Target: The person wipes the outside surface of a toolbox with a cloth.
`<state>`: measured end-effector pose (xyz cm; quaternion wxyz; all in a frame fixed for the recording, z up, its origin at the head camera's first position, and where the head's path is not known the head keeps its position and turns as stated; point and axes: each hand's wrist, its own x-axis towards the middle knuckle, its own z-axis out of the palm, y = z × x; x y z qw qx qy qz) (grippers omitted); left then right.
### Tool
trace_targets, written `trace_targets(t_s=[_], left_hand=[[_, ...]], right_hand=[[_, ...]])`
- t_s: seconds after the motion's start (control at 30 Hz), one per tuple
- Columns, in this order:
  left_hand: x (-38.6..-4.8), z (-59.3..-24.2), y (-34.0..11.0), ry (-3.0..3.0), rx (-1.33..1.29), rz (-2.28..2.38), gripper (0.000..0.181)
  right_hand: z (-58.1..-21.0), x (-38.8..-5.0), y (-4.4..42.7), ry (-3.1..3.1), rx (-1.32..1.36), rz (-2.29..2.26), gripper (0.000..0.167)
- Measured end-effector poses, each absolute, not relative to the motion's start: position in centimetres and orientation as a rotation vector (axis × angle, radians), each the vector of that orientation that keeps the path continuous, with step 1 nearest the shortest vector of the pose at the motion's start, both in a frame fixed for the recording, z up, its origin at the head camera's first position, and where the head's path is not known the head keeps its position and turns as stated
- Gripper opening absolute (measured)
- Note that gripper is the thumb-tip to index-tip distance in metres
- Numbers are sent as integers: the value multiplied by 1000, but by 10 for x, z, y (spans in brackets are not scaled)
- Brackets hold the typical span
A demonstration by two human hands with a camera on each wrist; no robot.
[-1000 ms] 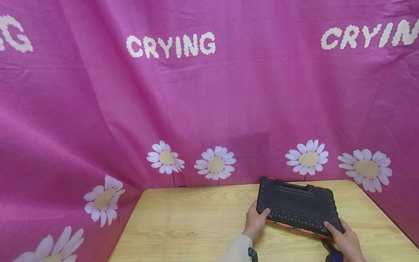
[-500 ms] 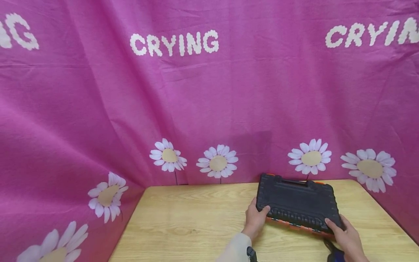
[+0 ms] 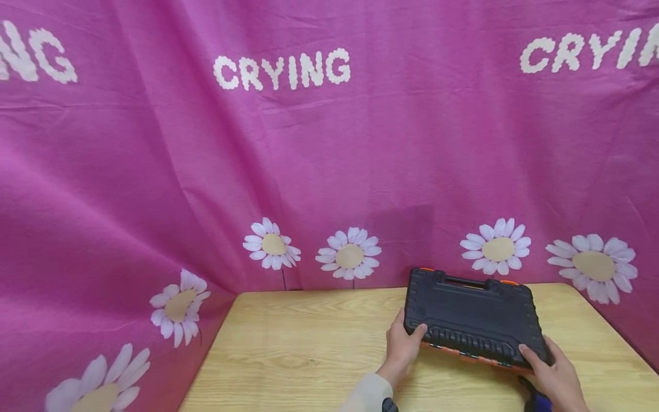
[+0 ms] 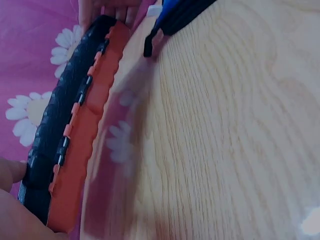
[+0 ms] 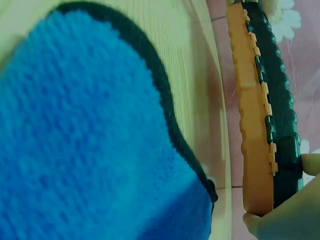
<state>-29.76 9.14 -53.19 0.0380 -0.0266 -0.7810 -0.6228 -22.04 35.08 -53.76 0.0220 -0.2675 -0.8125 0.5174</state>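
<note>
A black and orange plastic carrying case [image 3: 471, 315] is tilted above the right part of the wooden table, its black side up and handle pointing away from me. My left hand [image 3: 403, 343] grips its near left corner with the thumb on top. The near right corner is held by my right hand [image 3: 558, 372], thumb also on top; the fingers of both hands are mostly hidden underneath. The left wrist view shows the orange half and hinge row of the case [image 4: 80, 135]. In the right wrist view, the same edge of the case [image 5: 255, 105] faces the camera.
Wooden table [image 3: 298, 343] extends to the left of the case. A magenta curtain [image 3: 386, 143] with daisies and white letters hangs behind it. A fuzzy blue pad [image 5: 100, 125] with black edging fills much of the right wrist view.
The head view has turned slightly left. The case has risen a little and shifted slightly left over the table, its handle side tipping up. Both hands keep their grip.
</note>
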Motion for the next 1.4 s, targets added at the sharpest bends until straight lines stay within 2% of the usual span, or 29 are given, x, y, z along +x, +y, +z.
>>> trace_targets(t_s=[1.4], left_hand=[[-241,-508,40,-2353,147,-1957,67]], right_hand=[[-514,-191,311,-2628,-818,1548,94]])
